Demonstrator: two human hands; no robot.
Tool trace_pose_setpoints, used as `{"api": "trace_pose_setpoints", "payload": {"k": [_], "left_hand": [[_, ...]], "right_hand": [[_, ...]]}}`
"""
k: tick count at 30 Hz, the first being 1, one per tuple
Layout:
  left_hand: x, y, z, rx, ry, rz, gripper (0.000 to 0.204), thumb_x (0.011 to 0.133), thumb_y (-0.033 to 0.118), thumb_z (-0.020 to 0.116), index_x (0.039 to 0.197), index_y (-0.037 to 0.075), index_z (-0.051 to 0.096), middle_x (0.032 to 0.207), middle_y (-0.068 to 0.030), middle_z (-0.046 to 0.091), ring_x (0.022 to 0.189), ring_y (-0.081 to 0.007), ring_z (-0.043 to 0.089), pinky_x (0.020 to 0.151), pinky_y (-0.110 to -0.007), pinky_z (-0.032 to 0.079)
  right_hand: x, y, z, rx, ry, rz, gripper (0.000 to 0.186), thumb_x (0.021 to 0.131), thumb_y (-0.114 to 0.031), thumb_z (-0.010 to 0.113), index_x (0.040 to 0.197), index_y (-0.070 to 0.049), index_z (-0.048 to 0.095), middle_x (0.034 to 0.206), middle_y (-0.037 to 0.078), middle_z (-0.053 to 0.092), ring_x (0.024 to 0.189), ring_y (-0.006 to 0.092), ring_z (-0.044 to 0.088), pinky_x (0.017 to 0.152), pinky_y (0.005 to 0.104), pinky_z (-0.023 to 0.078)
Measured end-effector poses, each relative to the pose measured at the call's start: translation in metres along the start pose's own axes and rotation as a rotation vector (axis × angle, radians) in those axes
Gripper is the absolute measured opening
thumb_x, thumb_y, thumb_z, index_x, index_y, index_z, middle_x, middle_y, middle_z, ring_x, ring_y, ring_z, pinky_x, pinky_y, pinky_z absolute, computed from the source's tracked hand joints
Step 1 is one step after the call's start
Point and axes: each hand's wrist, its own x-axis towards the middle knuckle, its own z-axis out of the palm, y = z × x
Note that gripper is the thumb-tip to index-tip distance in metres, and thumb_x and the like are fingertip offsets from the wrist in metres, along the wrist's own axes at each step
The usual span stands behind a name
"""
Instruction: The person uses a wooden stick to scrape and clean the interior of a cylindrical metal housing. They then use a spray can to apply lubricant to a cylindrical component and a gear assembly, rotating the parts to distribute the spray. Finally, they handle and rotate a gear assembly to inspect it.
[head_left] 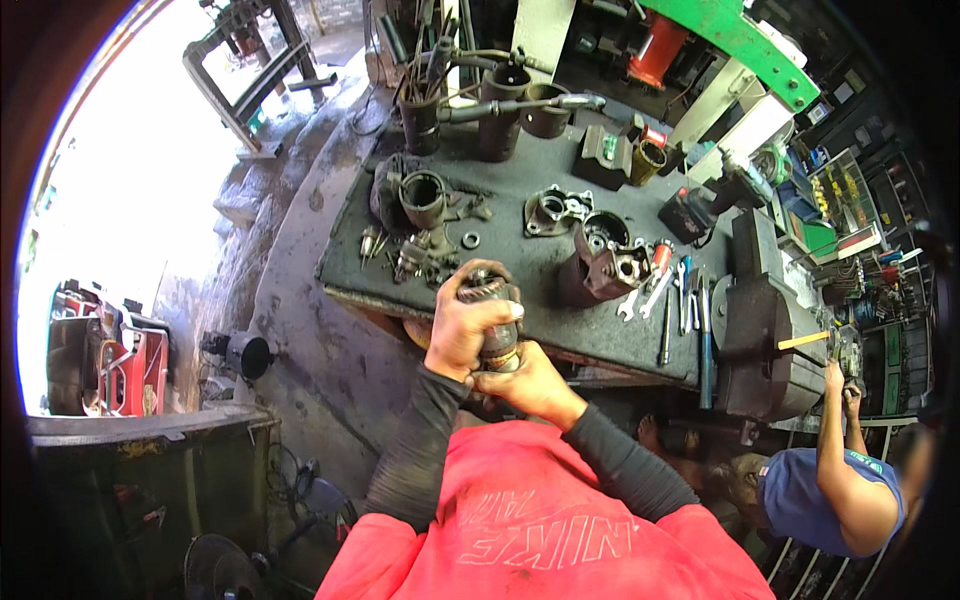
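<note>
Both of my hands are closed round a dark, greasy geared shaft (499, 345), held upright over the bench's front edge. My left hand (460, 328) wraps its upper part, where slanted gear teeth show at the top. Lower down, my right hand (535, 385) grips the end by a brownish band. Just beyond them on the bench (500, 200) lie a small metal ring (471, 240) and a cluster of greasy metal parts (425, 250). To the right of my hands stands a cast metal housing (590, 272), with a flanged cover (553, 212) behind it.
Several wrenches (655, 292) and a long blue-handled bar (706, 345) lie on the right. Behind them is a cordless impact wrench (710, 200). Tall cylindrical containers (505, 125) stand at the back. On the right a person in blue (830, 500) works at a vise (775, 340).
</note>
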Motion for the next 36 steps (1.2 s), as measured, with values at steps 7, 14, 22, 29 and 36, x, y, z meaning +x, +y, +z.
{"api": "trace_pose_setpoints", "payload": {"k": [7,14,22,29,36], "left_hand": [[0.014,-0.015,0.005,0.234,0.237,0.185,0.035,0.074,-0.004,0.077,0.107,0.002,0.067,0.090,-0.0037,0.069,0.077,-0.0148,0.066,0.072,-0.030,0.056],[0.000,-0.007,-0.007,-0.720,-0.343,-0.240,0.040,0.072,-0.004,0.080,0.110,0.003,0.068,0.090,-0.0087,0.072,0.078,-0.0178,0.069,0.073,-0.033,0.059],[0.015,-0.007,0.011,0.319,0.219,0.242,0.035,0.071,-0.003,0.082,0.103,0.002,0.069,0.090,-0.0012,0.068,0.079,-0.0089,0.062,0.070,-0.027,0.053],[0.012,-0.002,0.003,-0.165,-0.126,-0.034,0.036,0.075,-0.004,0.074,0.110,0.003,0.066,0.090,-0.0066,0.070,0.077,-0.0168,0.068,0.071,-0.031,0.057],[0.009,0.000,0.003,0.060,-0.097,0.018,0.041,0.069,0.003,0.084,0.107,0.005,0.069,0.090,-0.0047,0.071,0.085,-0.0138,0.068,0.077,-0.030,0.056]], "right_hand": [[0.008,0.001,-0.001,-0.624,0.410,-0.172,0.017,0.081,-0.018,0.077,0.079,-0.002,0.072,0.074,0.011,0.076,0.066,0.0207,0.073,0.062,0.0399,0.055],[-0.004,0.013,-0.004,0.569,-0.406,0.111,0.010,0.090,-0.008,0.073,0.098,-0.002,0.074,0.089,0.009,0.076,0.074,0.0163,0.071,0.062,0.0334,0.056],[0.008,-0.003,0.002,-0.631,0.489,-0.302,0.026,0.078,-0.019,0.082,0.088,0.002,0.071,0.071,0.012,0.072,0.063,0.0185,0.069,0.060,0.0401,0.053],[0.005,0.002,-0.002,0.078,0.054,0.014,0.019,0.082,-0.016,0.083,0.090,-0.002,0.072,0.081,0.009,0.075,0.069,0.0181,0.071,0.063,0.0350,0.055],[-0.001,0.004,0.001,0.100,0.036,-0.024,0.010,0.084,-0.005,0.077,0.093,-0.004,0.072,0.083,0.004,0.074,0.073,0.0124,0.068,0.068,0.0325,0.055]]}}
